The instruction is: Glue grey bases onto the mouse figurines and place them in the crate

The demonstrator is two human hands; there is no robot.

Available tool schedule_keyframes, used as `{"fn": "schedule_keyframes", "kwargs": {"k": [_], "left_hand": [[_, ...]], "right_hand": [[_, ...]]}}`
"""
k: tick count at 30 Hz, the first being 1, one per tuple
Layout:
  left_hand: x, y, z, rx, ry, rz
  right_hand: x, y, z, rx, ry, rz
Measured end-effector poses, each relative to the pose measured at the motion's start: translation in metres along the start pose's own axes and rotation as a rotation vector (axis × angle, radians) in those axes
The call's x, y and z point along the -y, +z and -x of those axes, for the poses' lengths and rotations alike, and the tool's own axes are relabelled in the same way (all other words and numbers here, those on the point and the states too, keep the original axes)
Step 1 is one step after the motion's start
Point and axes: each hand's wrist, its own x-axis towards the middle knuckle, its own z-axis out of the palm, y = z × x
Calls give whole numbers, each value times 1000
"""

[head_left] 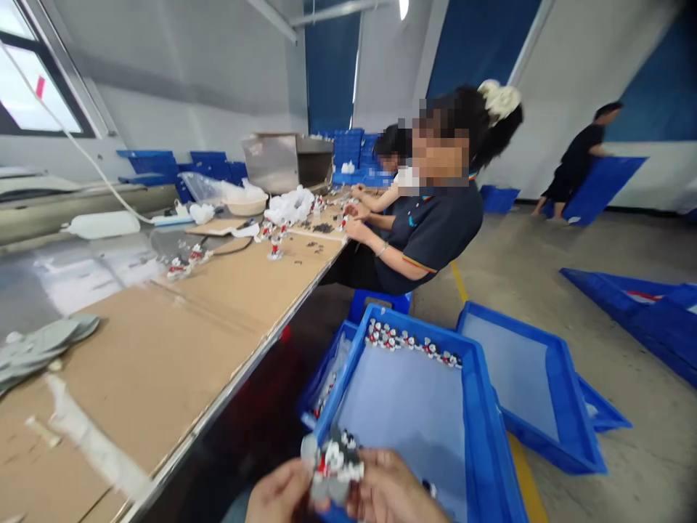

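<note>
At the bottom of the head view, a small cartoon mouse figurine [334,459] in black, white, red and grey is held up between both hands. My left hand [279,492] pinches its left side, and my right hand [393,488] grips the right side with curled fingers. Whether a second figurine is bunched with it I cannot tell. Just beyond and beneath the hands lies a blue tray [417,407] with a pale lining. Several similar figurines [408,340] stand in a row along its far edge. Another dark piece [430,488] shows partly beside my right hand.
A cardboard-covered table [218,327] runs along the left, with figurines [275,247], grey gloves [46,345] and a white strip [90,436] on it. A co-worker [435,225] sits at its far side. More blue trays [517,363] lie on the floor; another person [582,160] carries one.
</note>
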Motion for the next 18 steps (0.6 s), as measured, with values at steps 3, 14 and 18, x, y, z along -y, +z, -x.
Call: {"fn": "schedule_keyframes", "kwargs": {"k": [3, 14, 18], "left_hand": [[-2, 4, 5, 21, -48, 63], [3, 11, 6, -99, 12, 66], [7, 13, 12, -187, 54, -16]], "right_hand": [[5, 5, -5, -87, -38, -108], [6, 10, -5, -136, -52, -132], [5, 11, 2, -98, -65, -51]]}}
